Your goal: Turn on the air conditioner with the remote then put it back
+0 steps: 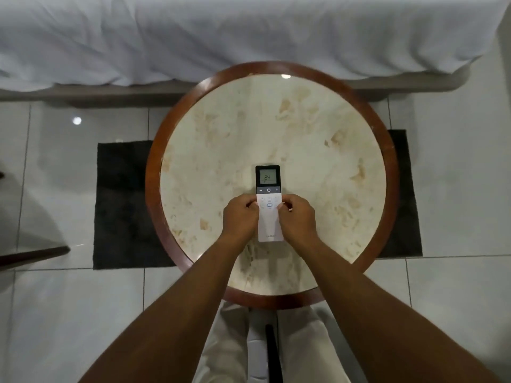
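Remote [269, 203]: long edges of lower half covered by left hand [240, 217] and right hand [296, 218]; whether it lies on the table [276, 128] or is lifted off it cannot be told. Button labels on white section too small to read; logo near bottom edge illegible. Fingertips curl out of sight at remote's sides. Both forearms cut off by bottom edge. Bed [249, 31] cut off at top. Dark mat [121, 203] partly hidden under table.

Both bare forearms reach up from the lower frame; left hand [240, 215] and right hand [296, 217] meet at centre, fingers [281, 207] curled inward.
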{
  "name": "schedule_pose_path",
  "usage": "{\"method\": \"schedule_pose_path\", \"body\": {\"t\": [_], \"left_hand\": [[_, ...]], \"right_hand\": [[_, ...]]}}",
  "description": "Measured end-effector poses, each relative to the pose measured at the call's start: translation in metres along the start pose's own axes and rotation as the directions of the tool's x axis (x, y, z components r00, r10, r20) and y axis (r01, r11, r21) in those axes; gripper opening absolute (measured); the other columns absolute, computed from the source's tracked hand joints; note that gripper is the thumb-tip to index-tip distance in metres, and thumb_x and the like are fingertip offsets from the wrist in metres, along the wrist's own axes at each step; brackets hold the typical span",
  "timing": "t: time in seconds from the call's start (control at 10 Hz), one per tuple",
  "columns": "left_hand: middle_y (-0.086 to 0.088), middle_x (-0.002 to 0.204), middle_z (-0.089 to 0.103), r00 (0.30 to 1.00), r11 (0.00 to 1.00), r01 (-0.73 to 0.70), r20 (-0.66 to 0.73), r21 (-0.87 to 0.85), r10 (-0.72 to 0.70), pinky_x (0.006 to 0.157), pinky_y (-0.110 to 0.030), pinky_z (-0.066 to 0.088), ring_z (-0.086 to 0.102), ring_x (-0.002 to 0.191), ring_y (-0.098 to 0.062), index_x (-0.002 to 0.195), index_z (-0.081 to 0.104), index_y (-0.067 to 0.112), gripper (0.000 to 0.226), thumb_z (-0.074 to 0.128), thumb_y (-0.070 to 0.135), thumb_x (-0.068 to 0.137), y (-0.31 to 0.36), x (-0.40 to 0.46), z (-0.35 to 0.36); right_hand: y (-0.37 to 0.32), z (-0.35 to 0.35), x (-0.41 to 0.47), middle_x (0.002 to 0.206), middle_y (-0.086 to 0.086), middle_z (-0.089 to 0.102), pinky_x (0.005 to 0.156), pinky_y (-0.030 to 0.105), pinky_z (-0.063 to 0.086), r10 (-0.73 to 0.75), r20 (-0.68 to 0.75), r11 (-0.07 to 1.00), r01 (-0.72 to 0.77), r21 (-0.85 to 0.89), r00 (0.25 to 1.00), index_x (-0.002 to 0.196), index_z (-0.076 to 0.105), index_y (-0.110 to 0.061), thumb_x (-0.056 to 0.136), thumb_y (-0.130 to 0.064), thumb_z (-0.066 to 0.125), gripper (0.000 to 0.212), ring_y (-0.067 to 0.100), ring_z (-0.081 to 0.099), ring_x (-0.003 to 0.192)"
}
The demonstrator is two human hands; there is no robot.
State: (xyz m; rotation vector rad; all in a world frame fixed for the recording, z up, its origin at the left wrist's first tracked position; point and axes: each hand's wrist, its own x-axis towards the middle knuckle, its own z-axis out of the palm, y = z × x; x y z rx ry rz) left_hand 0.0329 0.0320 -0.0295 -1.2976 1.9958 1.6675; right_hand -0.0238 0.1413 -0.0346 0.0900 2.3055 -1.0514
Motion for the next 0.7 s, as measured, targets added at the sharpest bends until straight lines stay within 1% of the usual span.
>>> {"method": "schedule_pose_path", "body": {"t": [0.1, 0.2, 0.3, 0.4, 0.5, 0.6, 0.7], "left_hand": [[-0.005, 0.105, 0.073, 1.0, 0.999, -0.02, -0.008, 0.04, 0.02, 0.08, -0.051, 0.059, 0.069, 0.093, -0.026, 0.106, 0.074, 0.018, 0.034, 0.044, 0.009, 0.092, -0.015, 0.002, 0.005], [-0.006, 0.106, 0.074, 0.998, 0.996, -0.058, -0.034, 0.073, 0.061, 0.08, -0.049, 0.059, 0.069, 0.094, -0.023, 0.105, 0.074, 0.018, 0.033, 0.045, 0.008, 0.092, -0.027, 0.001, 0.007], [-0.006, 0.111, 0.073, 0.991, 0.989, -0.106, -0.071, 0.101, 0.113, 0.084, -0.045, 0.058, 0.067, 0.098, -0.023, 0.11, 0.073, 0.016, 0.031, 0.048, 0.007, 0.094, -0.034, 0.003, 0.008], [-0.005, 0.111, 0.073, 0.986, 0.984, -0.121, -0.097, 0.127, 0.134, 0.084, -0.042, 0.058, 0.067, 0.098, -0.021, 0.111, 0.072, 0.016, 0.029, 0.05, 0.008, 0.094, -0.035, 0.005, 0.008], [-0.004, 0.11, 0.073, 0.986, 0.978, -0.129, -0.083, 0.162, 0.144, 0.081, -0.038, 0.058, 0.067, 0.097, -0.021, 0.111, 0.073, 0.016, 0.028, 0.051, 0.01, 0.094, -0.035, 0.002, 0.007], [0.0, 0.098, 0.07, 0.987, 0.953, -0.124, -0.063, 0.277, 0.147, 0.075, -0.032, 0.053, 0.065, 0.094, -0.024, 0.1, 0.07, 0.012, 0.019, 0.052, 0.016, 0.096, -0.029, -0.011, -0.008], [-0.003, 0.116, 0.067, 0.989, 0.904, -0.111, -0.048, 0.413, 0.143, 0.089, -0.033, 0.048, 0.06, 0.11, -0.027, 0.116, 0.065, 0.013, 0.026, 0.054, 0.026, 0.097, -0.018, -0.028, -0.025]], "right_hand": [[0.014, 0.011, 0.002, 0.113, 0.015, 0.068, 0.075, 0.027, 0.048, -0.004, -0.003, 0.998, 0.004, -0.055, 1.0, 0.109, 0.07, -0.004, 0.094, 0.0, 0.048, 0.027, 0.023, 0.061, 0.094], [0.023, 0.022, 0.0, 0.113, 0.016, 0.065, 0.076, 0.026, 0.045, -0.005, -0.002, 0.994, 0.005, -0.105, 1.0, 0.112, 0.069, -0.005, 0.093, -0.001, 0.049, 0.028, 0.021, 0.059, 0.094], [0.025, 0.026, 0.001, 0.11, 0.016, 0.064, 0.077, 0.027, 0.045, -0.042, -0.02, 0.989, 0.039, -0.141, 0.999, 0.114, 0.069, -0.005, 0.093, -0.002, 0.049, 0.029, 0.022, 0.058, 0.093], [0.025, 0.026, 0.001, 0.108, 0.016, 0.063, 0.074, 0.025, 0.043, -0.057, -0.01, 0.988, 0.055, -0.146, 0.998, 0.113, 0.069, -0.005, 0.094, -0.003, 0.049, 0.028, 0.019, 0.054, 0.089], [0.024, 0.022, -0.004, 0.104, 0.015, 0.062, 0.07, 0.024, 0.039, -0.074, 0.041, 0.985, 0.08, -0.152, 0.996, 0.108, 0.07, -0.005, 0.094, -0.003, 0.05, 0.025, 0.017, 0.052, 0.086], [0.013, 0.003, -0.011, 0.103, 0.02, 0.058, 0.071, 0.029, 0.04, -0.098, 0.102, 0.971, 0.118, -0.208, 0.99, 0.092, 0.065, -0.005, 0.094, -0.006, 0.05, 0.015, 0.024, 0.054, 0.09], [-0.002, -0.021, -0.019, 0.124, 0.023, 0.056, 0.084, 0.034, 0.044, -0.09, 0.126, 0.944, 0.124, -0.305, 0.988, 0.118, 0.062, 0.001, 0.098, -0.014, 0.052, 0.027, 0.031, 0.056, 0.106]]}}
